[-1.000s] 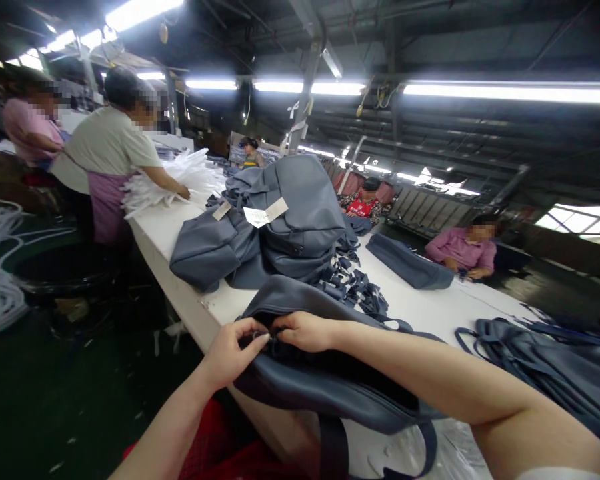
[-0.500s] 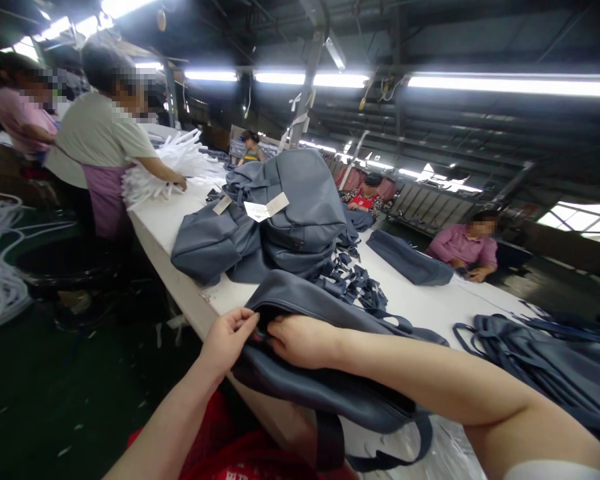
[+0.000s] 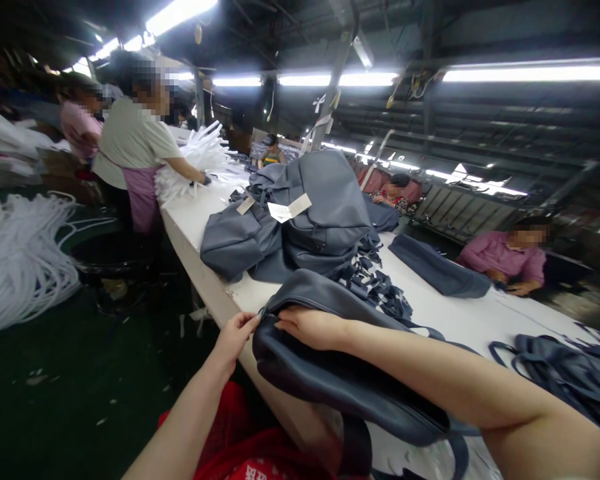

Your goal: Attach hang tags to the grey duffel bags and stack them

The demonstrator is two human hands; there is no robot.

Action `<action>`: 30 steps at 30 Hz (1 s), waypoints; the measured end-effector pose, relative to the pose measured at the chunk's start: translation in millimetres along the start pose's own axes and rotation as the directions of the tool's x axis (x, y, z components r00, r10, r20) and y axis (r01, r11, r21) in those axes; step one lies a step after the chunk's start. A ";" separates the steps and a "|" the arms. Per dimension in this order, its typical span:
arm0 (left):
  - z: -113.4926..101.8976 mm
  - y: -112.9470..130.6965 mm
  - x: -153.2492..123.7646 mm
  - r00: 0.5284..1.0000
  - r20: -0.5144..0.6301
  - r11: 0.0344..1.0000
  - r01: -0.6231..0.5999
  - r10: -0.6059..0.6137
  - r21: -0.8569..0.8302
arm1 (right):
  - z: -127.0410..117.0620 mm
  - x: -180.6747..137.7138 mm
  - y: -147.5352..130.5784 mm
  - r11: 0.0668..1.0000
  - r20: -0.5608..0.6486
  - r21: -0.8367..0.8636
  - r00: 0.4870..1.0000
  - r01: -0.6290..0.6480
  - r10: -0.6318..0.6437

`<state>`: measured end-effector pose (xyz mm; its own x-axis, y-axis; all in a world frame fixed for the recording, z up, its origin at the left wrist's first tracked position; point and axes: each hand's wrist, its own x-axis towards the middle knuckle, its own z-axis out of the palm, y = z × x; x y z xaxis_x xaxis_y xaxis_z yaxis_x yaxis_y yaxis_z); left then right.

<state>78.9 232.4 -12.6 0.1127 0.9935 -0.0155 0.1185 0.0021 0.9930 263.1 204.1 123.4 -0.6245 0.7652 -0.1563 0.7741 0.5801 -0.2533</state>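
A dark blue-grey backpack lies on its side at the table's near edge, its long opening facing up and its straps hanging low. My left hand pinches the end of that opening between thumb and fingers. Inside the opening, close to the same end, is my right hand. Its fingers are drawn together, and the tips are partly hidden by the backpack's rim, so what they grip cannot be made out.
Finished-looking backpacks with paper tags are piled behind. Beside them lie a heap of small strap pieces and a flat dark panel. More dark bags lie right. A co-worker handles white strips at the left.
The view has swung left, so things sit further right. My right hand's fingers have come up closer to the rim, near my left hand. My left hand keeps its pinch.
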 end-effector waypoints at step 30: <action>6.3 11.2 -13.7 0.885 0.014 0.754 -0.405 0.465 0.517 | 27.6 29.5 14.3 0.972 -0.055 -0.220 0.996 -0.076 0.065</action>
<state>84.9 218.0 -2.1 0.1691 0.8786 0.4466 0.5542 -0.4594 0.6941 252.9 227.3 88.8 -0.5660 0.8157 -0.1193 0.8230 0.5675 -0.0241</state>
